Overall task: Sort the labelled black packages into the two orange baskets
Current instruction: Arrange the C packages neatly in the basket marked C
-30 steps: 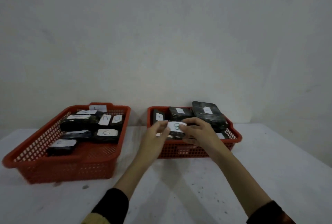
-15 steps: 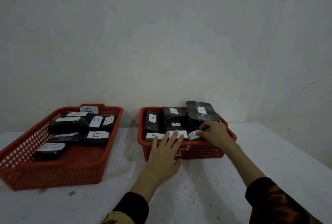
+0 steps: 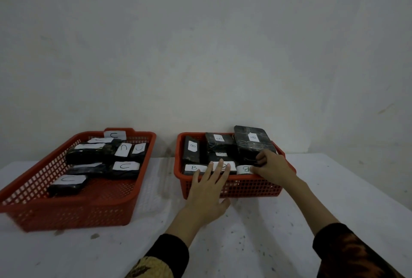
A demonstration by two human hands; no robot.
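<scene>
While left hand point(image 3: 208, 190) stays flat, right hand point(image 3: 270, 167) unmoved on packages point(image 3: 244, 169)

Both baskets look like moulded orange-red plastic with perforated grid walls: the left basket point(image 3: 73, 215) and, to its right, the right basket point(image 3: 249, 188). The black packages point(image 3: 249, 144) in the right basket are wrapped in glossy, crinkled film with matt white paper labels point(image 3: 193, 168). Under the baskets, the table top point(image 3: 256, 244) is matt white and speckled. Behind them, the wall point(image 3: 200, 54) is dull, blotchy plaster.
</scene>
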